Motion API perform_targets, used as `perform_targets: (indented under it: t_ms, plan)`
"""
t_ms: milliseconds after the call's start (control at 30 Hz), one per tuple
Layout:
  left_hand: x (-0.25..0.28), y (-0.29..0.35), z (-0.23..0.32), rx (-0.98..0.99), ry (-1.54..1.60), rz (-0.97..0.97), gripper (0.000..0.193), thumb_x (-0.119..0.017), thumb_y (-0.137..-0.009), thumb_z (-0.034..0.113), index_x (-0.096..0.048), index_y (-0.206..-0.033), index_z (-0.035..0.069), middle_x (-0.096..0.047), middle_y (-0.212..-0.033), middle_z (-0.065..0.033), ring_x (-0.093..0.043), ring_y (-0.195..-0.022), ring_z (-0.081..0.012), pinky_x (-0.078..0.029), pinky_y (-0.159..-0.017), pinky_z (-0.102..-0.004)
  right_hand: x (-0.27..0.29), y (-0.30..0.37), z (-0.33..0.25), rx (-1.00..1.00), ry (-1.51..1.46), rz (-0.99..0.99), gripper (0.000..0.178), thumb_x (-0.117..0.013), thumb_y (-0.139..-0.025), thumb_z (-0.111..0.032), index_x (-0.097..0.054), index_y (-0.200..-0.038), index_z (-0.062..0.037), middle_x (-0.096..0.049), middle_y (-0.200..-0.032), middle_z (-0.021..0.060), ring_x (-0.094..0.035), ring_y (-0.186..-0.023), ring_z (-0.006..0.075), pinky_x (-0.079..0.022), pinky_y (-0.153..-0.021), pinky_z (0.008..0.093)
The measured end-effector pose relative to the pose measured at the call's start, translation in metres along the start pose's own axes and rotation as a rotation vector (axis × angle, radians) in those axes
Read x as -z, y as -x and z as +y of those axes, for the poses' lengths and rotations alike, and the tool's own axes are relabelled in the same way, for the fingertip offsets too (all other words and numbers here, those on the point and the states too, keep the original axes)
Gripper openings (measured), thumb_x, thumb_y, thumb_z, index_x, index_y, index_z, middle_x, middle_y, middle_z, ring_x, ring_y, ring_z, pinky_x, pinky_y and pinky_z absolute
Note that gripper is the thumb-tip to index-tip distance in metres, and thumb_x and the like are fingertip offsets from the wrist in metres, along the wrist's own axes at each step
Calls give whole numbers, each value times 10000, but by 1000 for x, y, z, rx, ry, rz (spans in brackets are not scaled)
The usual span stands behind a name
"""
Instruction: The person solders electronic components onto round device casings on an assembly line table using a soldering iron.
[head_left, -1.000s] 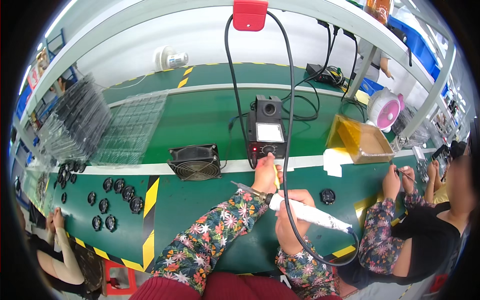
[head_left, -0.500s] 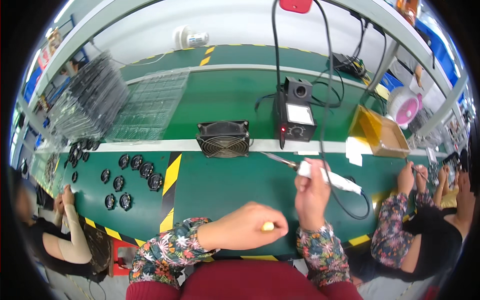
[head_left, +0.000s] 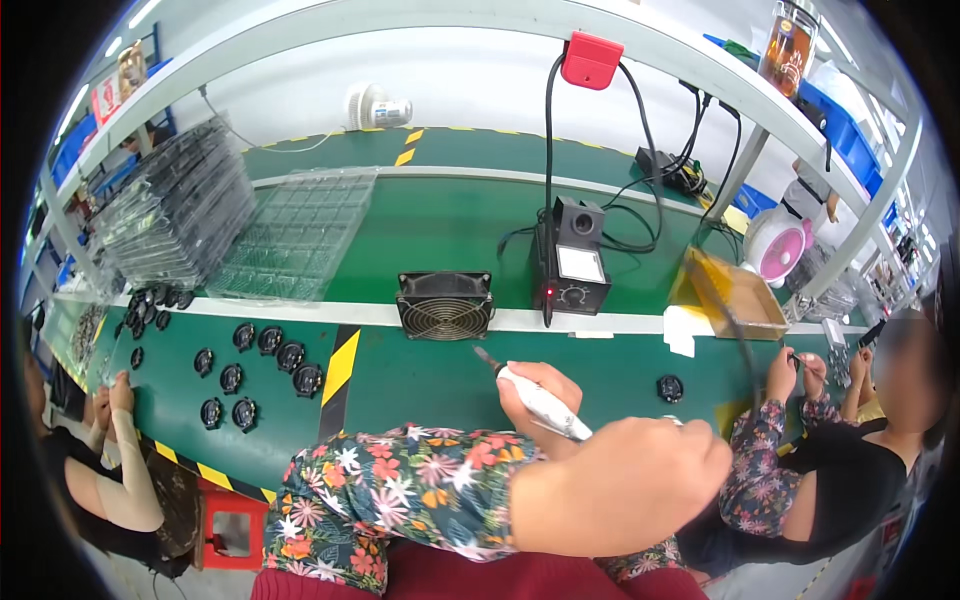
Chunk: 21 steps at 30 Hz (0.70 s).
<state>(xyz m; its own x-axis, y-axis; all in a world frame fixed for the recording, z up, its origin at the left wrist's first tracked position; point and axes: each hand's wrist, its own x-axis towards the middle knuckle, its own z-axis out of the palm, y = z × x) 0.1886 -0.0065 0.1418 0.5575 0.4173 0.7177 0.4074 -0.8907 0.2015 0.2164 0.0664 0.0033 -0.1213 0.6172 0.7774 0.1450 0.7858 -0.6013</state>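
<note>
My right hand (head_left: 556, 381) grips the white handle of a soldering iron (head_left: 538, 400). Its tip points up and left, just below the small black fan. My left hand (head_left: 630, 485) is closed and reaches across to the right, hiding my right wrist and the rear of the iron. A bit of something pale shows by its fingers, too little to name. Right of my hands, a round black part (head_left: 670, 388) lies on the green bench.
The black fan (head_left: 445, 305) and a soldering station (head_left: 575, 275) stand beyond my hands. Several round black parts (head_left: 290, 356) lie at left, near stacked clear trays (head_left: 175, 205). An amber-lined box (head_left: 755, 305) stands at right. Co-workers sit on both sides; a cable hangs at right.
The soldering iron has moved left and nearer in my right hand. My left hand has swung right, across my right forearm. The round part at right has come into view. The view has shifted.
</note>
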Motion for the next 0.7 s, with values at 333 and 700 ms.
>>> perform_targets:
  t_ms: [333, 700]
  plan:
    - [-16, 3, 14, -74, -579, -107, 237, -575, -680, 162, -650, -793, -33, -629, -871, -150, -531, -707, -165, -396, -447, -223, -5, -23, -24, -25, -24, 5, 166, -729, -750, -58, -641, -875, 7, -652, -730, 87, -621, -617, 135, -486, -583, 237]
    - [40, 56, 15, -270, -261, 235, 305, -581, -795, 205, -662, -1042, 48, -654, -979, -113, -605, -718, -253, -451, -531, -320, 4, -19, -25, -289, -335, 69, 170, -656, -793, -33, -621, -951, 18, -644, -849, 97, -600, -671, 118, -482, -612, 235]
